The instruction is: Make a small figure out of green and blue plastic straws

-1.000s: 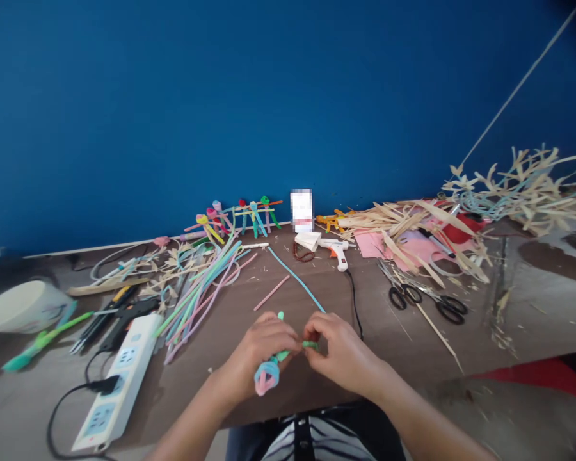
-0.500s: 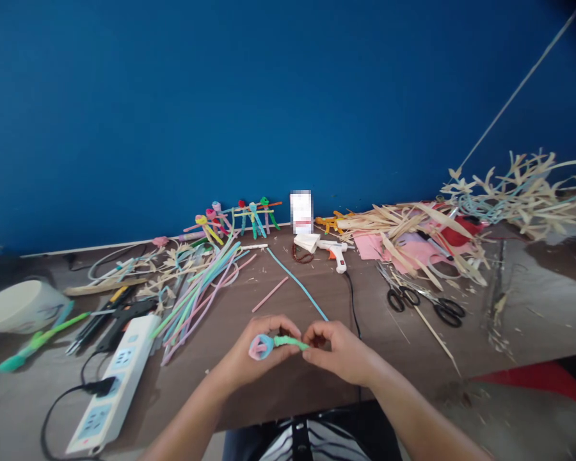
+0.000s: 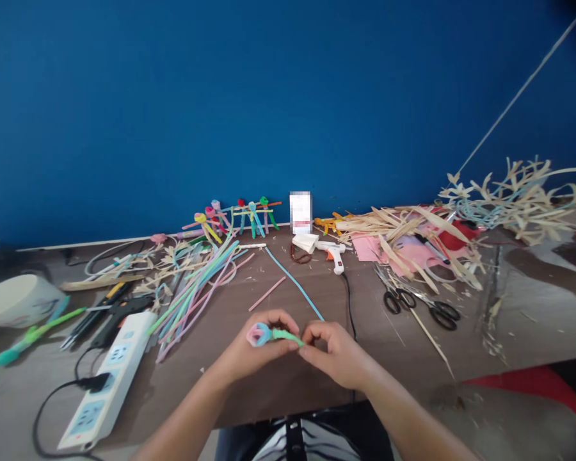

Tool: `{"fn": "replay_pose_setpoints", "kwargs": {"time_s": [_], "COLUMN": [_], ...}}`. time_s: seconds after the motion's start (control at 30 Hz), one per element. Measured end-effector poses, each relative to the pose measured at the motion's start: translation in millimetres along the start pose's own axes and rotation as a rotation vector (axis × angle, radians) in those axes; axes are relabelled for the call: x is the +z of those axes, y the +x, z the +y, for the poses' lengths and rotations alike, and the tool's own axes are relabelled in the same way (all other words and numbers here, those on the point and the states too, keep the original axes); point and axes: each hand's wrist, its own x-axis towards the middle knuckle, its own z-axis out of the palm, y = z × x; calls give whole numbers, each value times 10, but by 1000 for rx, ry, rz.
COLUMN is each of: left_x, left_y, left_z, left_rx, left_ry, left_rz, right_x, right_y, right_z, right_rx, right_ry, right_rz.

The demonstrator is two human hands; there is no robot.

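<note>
Close to the table's front edge, my left hand (image 3: 264,342) is closed round a pipe-cleaner flower (image 3: 284,335) with a pink and blue bloom and a green stem. The bloom shows above my left fingers, its stem pointing right. My right hand (image 3: 333,349) pinches the stem's far end, fingertips touching those of my left hand. A blue pipe cleaner (image 3: 295,282) lies just beyond my hands, its near end reaching towards my right fingers. Left of it rests a short pink pipe cleaner (image 3: 267,294).
To the left lie a power strip (image 3: 108,378), a bundle of pipe cleaners (image 3: 196,288) and a white bowl (image 3: 19,299). Ahead is a white glue gun (image 3: 335,253) with its cord trailing towards me. Scissors (image 3: 444,314) and dried strips (image 3: 408,224) lie right.
Both hands keep hold of the flower, with only a small shift of the fingers and bloom. The whole view has moved slightly. Part of another hand now shows at the far right edge.
</note>
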Motion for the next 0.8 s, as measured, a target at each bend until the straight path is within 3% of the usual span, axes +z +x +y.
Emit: {"fn": "replay_pose_setpoints", "kwargs": {"time_s": [0.23, 0.37, 0.5, 0.7, 0.8], "left_x": [9, 23, 24, 51, 67], "left_y": [25, 83, 130, 128, 119], "left_z": [10, -59, -157, -257, -316], "left_rx": [9, -19, -42, -48, -85], "left_ry": [-56, -155, -301, -423, -627], "left_rz": [33, 206, 327, 311, 276], "right_x": [-2, -33, -48, 11, 42], "right_y": [28, 72, 110, 154, 188], "right_z": [-12, 24, 78, 128, 143], "right_rx": [2, 12, 59, 132, 131], "right_ry": [-4, -23, 154, 347, 400], "right_rz": [-5, -5, 41, 3, 40]}}
